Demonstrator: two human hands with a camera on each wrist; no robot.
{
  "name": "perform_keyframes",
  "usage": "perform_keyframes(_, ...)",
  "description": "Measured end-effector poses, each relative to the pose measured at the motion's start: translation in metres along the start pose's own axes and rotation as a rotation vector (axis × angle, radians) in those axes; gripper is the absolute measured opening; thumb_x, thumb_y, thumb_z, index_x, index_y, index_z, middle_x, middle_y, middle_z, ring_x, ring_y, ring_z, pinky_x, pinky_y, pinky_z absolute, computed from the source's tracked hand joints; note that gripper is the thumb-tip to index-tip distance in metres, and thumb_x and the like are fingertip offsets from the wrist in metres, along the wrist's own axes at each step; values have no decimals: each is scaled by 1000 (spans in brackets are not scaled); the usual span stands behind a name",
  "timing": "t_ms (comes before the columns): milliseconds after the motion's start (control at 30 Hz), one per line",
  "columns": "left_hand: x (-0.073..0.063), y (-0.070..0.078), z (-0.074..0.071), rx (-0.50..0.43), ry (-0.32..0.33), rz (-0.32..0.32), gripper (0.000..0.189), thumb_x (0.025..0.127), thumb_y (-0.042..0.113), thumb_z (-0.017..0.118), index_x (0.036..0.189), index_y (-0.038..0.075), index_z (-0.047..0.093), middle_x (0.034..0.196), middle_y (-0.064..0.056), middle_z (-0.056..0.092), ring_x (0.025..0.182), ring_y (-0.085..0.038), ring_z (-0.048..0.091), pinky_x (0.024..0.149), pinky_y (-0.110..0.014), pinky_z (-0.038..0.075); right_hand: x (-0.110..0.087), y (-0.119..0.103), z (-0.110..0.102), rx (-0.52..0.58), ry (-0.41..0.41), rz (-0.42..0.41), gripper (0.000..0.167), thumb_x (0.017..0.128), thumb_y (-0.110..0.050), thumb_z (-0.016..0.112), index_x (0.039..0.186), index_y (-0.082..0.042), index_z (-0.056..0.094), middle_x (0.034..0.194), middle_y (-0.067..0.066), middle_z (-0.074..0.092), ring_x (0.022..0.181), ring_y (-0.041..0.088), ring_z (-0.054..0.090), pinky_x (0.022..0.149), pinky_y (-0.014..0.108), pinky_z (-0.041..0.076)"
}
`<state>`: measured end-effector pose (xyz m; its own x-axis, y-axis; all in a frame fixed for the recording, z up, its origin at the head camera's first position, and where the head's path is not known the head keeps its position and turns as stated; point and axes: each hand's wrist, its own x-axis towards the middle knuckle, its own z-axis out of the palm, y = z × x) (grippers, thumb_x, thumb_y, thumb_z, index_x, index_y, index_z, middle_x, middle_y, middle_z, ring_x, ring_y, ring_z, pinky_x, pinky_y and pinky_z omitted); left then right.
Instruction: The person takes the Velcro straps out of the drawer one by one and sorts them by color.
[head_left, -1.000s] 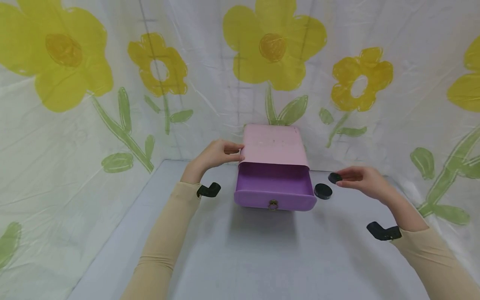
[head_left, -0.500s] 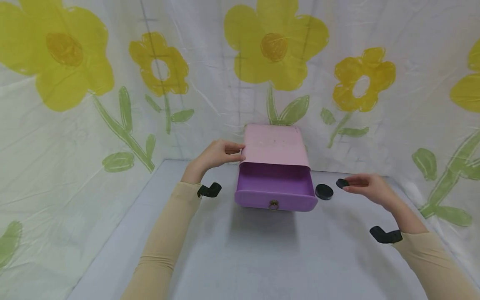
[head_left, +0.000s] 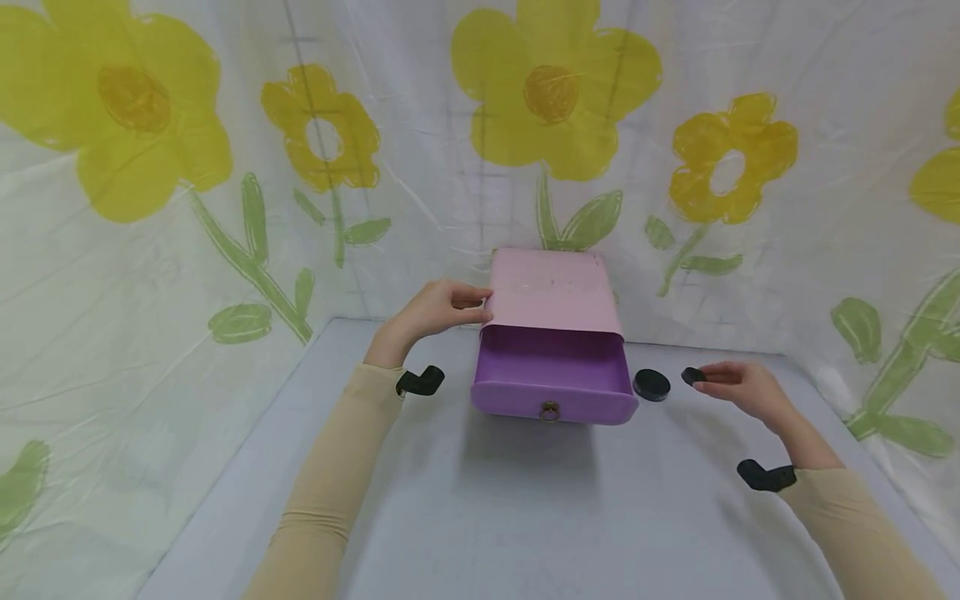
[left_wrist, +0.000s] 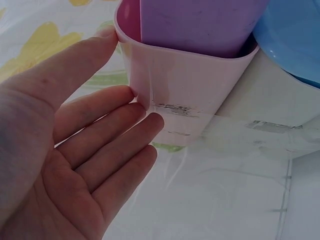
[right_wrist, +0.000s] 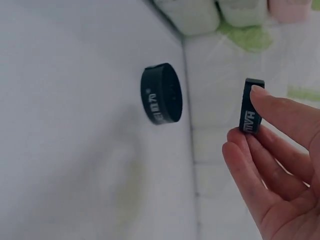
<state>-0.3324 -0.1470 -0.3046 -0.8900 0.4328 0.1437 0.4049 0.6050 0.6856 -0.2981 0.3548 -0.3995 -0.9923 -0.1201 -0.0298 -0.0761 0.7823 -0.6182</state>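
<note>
My left hand (head_left: 435, 312) touches the left side of a pink drawer unit (head_left: 551, 287). Up close in the left wrist view, its thumb lies at the front rim of the pink casing (left_wrist: 185, 75) and the other fingers stretch along the side. A purple drawer (head_left: 555, 402) with a small ring pull is slid out towards me. To the right, my right hand (head_left: 753, 390) pinches a small black disc (right_wrist: 251, 107) with white lettering between thumb and fingertips. A larger black disc (head_left: 652, 385), also lettered on its edge, lies on the table between the unit and that hand.
In the left wrist view a pale casing with a blue drawer (left_wrist: 295, 35) adjoins the pink one. The pale table (head_left: 525, 517) ends at a white flowered sheet (head_left: 420, 167) behind. Both wrists carry black mounts.
My right hand has moved right and downward with the small black disc, away from the larger one. The left hand has stayed at the pink unit, and the drawer has stayed out.
</note>
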Motion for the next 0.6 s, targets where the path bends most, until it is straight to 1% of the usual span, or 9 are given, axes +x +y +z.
perform_keyframes(333,-1,1,0,-10,0,-4,56,83,47,70,131,22,59,129,-1,61,119,-14,57,96,-34,49,11,15,12,35,-3,68,75,85,-50,65,131,7,49,127,31,55,115,45,52,90,56,46)
perform_keyframes(600,-1,1,0,-23,0,-11,58,81,48,71,131,22,59,129,0,61,119,-14,57,96,-34,49,17,24,22,55,39,64,74,85,-49,67,129,9,51,123,29,58,113,44,55,88,52,47)
